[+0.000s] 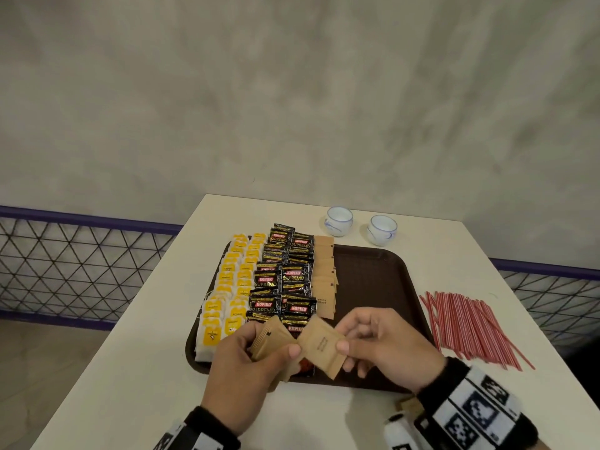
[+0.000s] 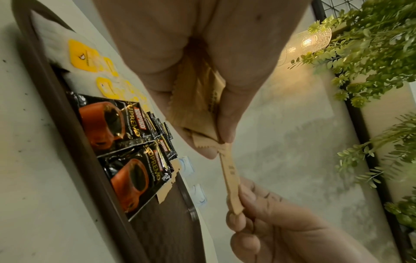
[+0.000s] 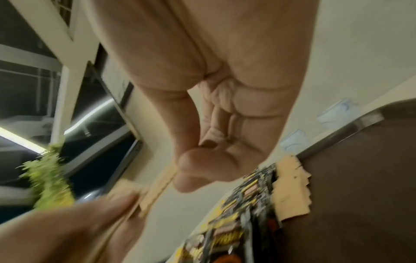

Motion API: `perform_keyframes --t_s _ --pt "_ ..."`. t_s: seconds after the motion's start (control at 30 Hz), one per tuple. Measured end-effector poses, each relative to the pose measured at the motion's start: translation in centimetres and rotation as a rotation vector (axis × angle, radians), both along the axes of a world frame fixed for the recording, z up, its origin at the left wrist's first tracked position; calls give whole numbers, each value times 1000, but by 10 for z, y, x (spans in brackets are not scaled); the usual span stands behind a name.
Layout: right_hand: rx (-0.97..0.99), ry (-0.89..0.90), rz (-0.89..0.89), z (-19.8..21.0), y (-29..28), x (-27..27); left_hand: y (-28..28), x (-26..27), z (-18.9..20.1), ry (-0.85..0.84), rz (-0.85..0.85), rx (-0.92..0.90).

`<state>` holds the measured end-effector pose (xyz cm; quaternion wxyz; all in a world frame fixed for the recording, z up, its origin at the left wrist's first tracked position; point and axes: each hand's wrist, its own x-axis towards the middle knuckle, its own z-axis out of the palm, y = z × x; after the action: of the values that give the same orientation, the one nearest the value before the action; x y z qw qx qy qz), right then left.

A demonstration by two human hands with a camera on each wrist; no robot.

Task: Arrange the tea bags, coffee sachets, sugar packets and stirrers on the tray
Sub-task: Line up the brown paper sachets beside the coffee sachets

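A dark brown tray (image 1: pixel 383 277) lies on the white table. On it run rows of yellow-tagged tea bags (image 1: pixel 227 287), black coffee sachets (image 1: pixel 285 277) and brown sugar packets (image 1: pixel 324 274). Above the tray's near edge my left hand (image 1: pixel 240 355) grips a small stack of sugar packets (image 1: pixel 269 339) (image 2: pixel 198 99). My right hand (image 1: pixel 380 345) pinches one sugar packet (image 1: pixel 321 345) (image 2: pixel 231 181) (image 3: pixel 157 188) between thumb and fingers, its corner touching the stack. Red-and-white stirrers (image 1: pixel 470 326) lie in a fan on the table, right of the tray.
Two small white cups (image 1: pixel 339 221) (image 1: pixel 382 229) stand behind the tray. The tray's right half (image 1: pixel 389 303) is bare. A purple-railed mesh fence (image 1: pixel 81 264) runs beside the table, with a grey wall behind. One brown packet (image 1: pixel 409 406) lies near my right wrist.
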<state>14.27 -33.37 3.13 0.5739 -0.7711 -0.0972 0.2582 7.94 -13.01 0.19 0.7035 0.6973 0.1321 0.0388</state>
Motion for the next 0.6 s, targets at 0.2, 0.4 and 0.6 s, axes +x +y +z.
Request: perform_keyframes --t_s 0.2,0.4,0.6 --pt "82 251 -544 -17 -11 45 13 -7 -4 -2 61 18" --pt "-87 452 -688 -68 12 92 18 -10 -6 -7 57 23" --pt "-150 473 -670 -91 27 103 29 -12 -14 -21 73 -2"
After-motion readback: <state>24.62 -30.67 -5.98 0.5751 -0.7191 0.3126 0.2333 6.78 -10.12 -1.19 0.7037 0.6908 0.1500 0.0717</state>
